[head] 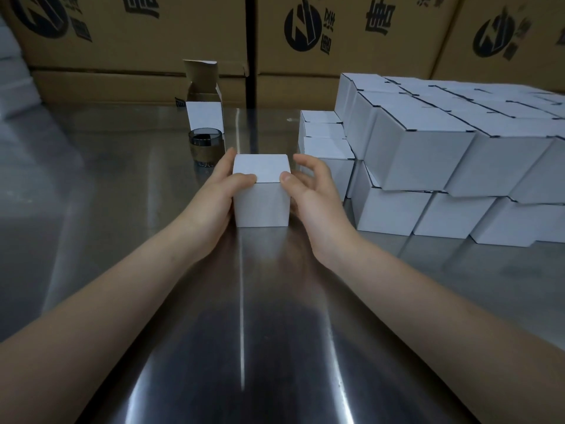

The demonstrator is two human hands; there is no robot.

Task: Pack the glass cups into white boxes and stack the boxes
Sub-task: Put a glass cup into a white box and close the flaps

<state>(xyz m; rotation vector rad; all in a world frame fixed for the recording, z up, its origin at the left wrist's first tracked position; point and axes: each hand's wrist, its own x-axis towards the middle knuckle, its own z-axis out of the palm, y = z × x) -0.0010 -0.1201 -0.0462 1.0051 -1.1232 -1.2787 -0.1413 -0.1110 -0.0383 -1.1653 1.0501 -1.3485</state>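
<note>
1. Small closed white cardboard box stands upright on the shiny grey metal surface, in the middle and close to the person; its lid is folded shut and its faces bear no print.
2. Left hand grips the box's left side; the thumb lies on the front edge of the lid and the fingers wrap round the far left corner.
3. Right hand holds the box's right side; the thumb presses the front right corner of the lid and the fingers are curled beside the right face; whether their tips touch the card cannot be told.
4. Dark smoky glass cup stands upright just beyond the left hand; no text on it can be read.
5. Open white box with a brown inside stands right behind the cup, its lid flap raised.
6. Stack of closed white boxes fills the right side, two layers high, with a lower row of single boxes at its near left edge, just beside the right hand.
7. Large brown cardboard cartons form a wall at the back; each carries a round black logo and big black Chinese characters, cut off by the frame edge and not fully legible.
</note>
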